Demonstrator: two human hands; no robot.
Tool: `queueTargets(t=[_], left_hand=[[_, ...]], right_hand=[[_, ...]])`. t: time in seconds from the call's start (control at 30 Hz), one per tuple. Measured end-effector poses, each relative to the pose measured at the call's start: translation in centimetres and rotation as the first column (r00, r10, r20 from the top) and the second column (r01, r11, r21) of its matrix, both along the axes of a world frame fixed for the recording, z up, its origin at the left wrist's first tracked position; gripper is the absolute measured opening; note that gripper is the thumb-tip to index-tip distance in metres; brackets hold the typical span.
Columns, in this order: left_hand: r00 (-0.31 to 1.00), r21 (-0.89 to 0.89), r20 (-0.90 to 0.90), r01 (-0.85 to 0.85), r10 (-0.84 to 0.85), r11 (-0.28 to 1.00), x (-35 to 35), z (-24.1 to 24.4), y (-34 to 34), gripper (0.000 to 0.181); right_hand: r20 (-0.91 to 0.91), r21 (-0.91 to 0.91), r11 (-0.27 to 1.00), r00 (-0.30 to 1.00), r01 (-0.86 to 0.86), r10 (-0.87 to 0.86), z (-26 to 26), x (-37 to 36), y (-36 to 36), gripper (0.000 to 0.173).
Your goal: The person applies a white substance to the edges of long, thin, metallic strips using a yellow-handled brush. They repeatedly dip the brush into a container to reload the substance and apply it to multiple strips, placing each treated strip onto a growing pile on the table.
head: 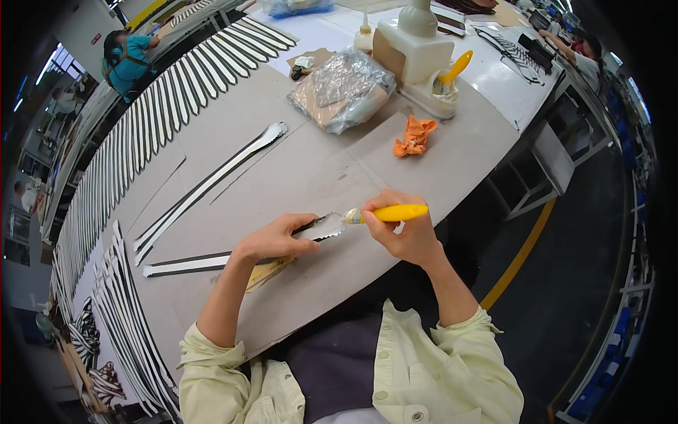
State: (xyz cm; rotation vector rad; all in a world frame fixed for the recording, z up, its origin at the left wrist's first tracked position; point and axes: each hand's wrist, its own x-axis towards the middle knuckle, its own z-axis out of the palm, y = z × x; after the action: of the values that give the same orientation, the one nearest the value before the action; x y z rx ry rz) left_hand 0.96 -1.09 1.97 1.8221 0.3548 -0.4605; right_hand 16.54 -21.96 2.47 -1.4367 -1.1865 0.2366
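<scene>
My right hand (405, 233) grips a yellow-handled brush (397, 213), its bristles touching the wide, notched end of a black-and-white strip (326, 227). Thumb and fingers of my left hand (278, 236) hold that strip near the same end, while its narrow part runs left across the table. Beneath my left wrist lies a folded yellowish piece (269, 273), partly hidden. Farther off, more black-and-white strips (222, 164) rest at a slant, their wide ends together.
Strips in a long row (153, 124) line the far left edge; a pile (130, 318) lies at left. Toward the back are a plastic-wrapped package (347, 90), a crumpled orange piece (415, 136) and a white plastic dispenser (418, 50) holding another yellow brush (456, 66). People work at other tables.
</scene>
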Motion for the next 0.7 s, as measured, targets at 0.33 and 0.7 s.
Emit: queueTargets(t=[0.33,0.7], left_hand=[[0.982,0.146,0.188,-0.053,0.025,0.988,0.2,9.1,0.8,0.056],[0.182,-0.64,0.582,-0.499,0.793,0.584,-18.3,30.7,13.9,0.031]], right_hand=[[-0.158,0.236,0.906,0.934,0.351,-0.32,0.0,1.1,-2.6,0.005],[-0.401,0.215,0.761,0.766,0.612,-0.503,-1.8,4.3,-6.1,0.016]])
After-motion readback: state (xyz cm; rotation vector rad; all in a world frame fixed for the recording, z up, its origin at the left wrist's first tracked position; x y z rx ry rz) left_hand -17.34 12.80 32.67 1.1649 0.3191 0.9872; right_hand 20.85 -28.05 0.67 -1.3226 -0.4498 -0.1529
